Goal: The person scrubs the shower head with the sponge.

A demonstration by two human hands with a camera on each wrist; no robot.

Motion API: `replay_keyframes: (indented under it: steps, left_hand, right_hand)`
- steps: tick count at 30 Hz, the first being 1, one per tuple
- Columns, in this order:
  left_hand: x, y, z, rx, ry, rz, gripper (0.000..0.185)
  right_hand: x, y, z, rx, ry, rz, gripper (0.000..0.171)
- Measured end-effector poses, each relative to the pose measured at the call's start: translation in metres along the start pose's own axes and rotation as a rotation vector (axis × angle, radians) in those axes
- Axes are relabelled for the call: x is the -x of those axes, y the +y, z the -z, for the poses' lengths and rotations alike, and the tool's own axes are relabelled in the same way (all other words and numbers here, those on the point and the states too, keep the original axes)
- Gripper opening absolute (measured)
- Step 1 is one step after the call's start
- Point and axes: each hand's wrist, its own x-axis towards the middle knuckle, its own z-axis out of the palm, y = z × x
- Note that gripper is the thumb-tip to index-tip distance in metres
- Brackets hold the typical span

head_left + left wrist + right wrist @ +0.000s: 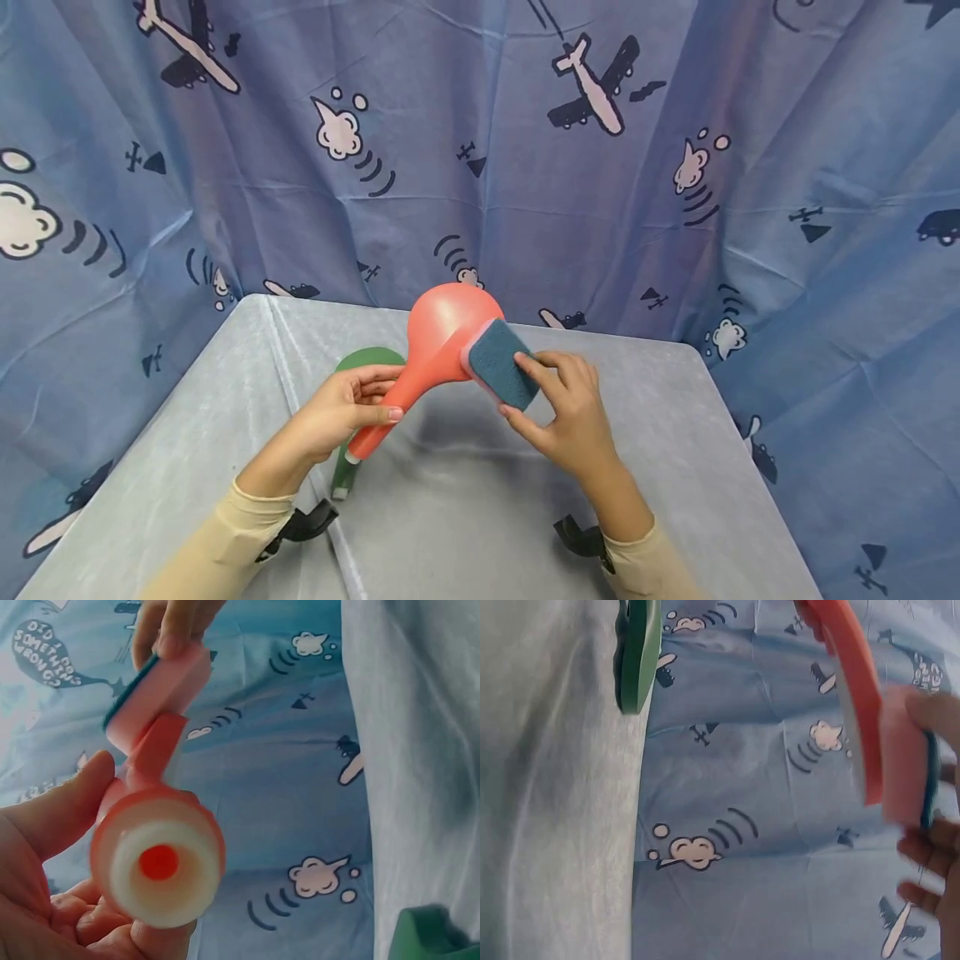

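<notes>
My left hand (pixel 330 415) grips the handle of a coral-orange shower head (pixel 448 321), holding it tilted above the table with its rounded back toward the head camera. In the left wrist view, the handle's hollow white end (pixel 129 881) faces the camera. A sponge (pixel 504 367), pink with a dark teal scouring side, is pinched between the thumb and fingers of my right hand (pixel 577 417). Its pink side lies against the right of the shower head, near the neck. The right wrist view shows the sponge (pixel 901 761) pressed along the shower head's edge.
A green shower head (pixel 369 358) lies on the grey cloth-covered table (pixel 465 525), partly hidden behind my left hand and the coral one. A blue curtain (pixel 480 200) printed with planes and clouds hangs behind the table and along both sides.
</notes>
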Motion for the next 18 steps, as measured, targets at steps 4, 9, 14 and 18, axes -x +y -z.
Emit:
replay_keyframes:
  steps: [4,9,14,18]
  left_hand:
    - [0.002,0.002,0.001,0.009,0.019,-0.003,0.060]
    - [0.003,0.003,-0.001,0.015,0.023,-0.018,0.058]
    - [0.004,0.005,-0.002,0.008,0.017,-0.029,0.056]
    - [0.006,0.009,-0.003,-0.003,0.028,-0.037,0.056]
  right_hand:
    - [-0.002,-0.010,0.001,0.014,-0.052,0.157,0.054]
    - [-0.004,-0.003,0.007,0.085,0.034,0.031,0.059]
    - [-0.004,0.005,0.012,0.098,0.143,-0.124,0.064]
    - [-0.006,-0.003,0.009,0.068,0.128,0.022,0.059]
